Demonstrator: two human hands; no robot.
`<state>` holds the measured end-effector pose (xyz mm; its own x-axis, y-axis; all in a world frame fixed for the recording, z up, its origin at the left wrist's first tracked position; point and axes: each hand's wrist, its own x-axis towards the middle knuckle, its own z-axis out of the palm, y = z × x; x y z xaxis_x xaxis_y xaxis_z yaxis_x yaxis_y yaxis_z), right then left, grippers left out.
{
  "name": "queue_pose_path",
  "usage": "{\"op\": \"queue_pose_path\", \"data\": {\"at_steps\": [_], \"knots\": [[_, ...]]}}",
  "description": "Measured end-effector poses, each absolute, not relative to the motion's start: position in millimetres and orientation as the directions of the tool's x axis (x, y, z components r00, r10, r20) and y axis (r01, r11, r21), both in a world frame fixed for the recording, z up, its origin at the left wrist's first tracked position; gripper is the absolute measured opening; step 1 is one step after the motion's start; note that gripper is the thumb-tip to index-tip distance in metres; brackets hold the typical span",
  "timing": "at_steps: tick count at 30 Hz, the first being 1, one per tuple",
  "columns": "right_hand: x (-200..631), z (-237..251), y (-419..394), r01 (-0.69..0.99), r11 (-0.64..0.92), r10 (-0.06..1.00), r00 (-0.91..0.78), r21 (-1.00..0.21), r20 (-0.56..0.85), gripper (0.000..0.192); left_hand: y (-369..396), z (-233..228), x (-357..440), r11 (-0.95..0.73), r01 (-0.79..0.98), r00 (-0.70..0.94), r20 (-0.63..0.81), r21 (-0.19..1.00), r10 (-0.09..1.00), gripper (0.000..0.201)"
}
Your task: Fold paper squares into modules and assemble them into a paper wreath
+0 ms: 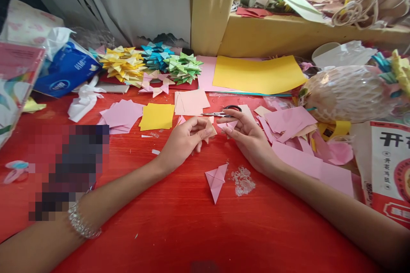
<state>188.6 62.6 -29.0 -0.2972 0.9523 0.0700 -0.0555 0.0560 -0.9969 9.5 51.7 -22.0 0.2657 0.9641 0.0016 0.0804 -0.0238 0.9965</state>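
Hands at a small paper fold above the red table (179,222).
Left hand (182,141) pinches the peach fold (209,130) shut between thumb and fingers — its point aims right toward the right hand (248,136), fingers loosely open, touching it.

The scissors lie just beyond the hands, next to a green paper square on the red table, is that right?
Not quite. In the head view the scissors do lie just beyond the hands on the red table, but the paper square beside them is yellow, not green.

Large black Chinese characters "开花" are showing on the red-and-white printed package (389,166); its smaller print is staying illegible.
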Motion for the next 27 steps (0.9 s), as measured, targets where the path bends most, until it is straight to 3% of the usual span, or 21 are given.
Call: {"op": "queue_pose_path", "data": {"at_steps": [9,14,21,27], "knots": [[188.7,-26.3,56.2,0.044,0.236,0.940,-0.264,-0.971,0.217,0.008,51.3,-22.7,9.3,-0.048,0.010,0.280,0.043,0.999,0.959,0.014],[187.9,-22.5,52.0,0.085,0.206,0.949,-0.262,-0.975,0.178,0.017,52.2,-23.6,9.1,-0.092,0.042,0.286,0.077,0.995,0.955,0.012],[188.4,-21.8,50.4,0.079,0.286,0.947,-0.177,-0.955,0.269,0.013,51.6,-21.3,9.2,-0.071,0.055,0.262,0.055,0.996,0.964,0.016],[190.2,-24.6,50.3,0.107,0.339,0.926,-0.212,-0.935,0.311,0.012,51.6,-19.9,9.2,-0.113,0.045,0.247,0.099,0.993,0.964,0.013]]}}
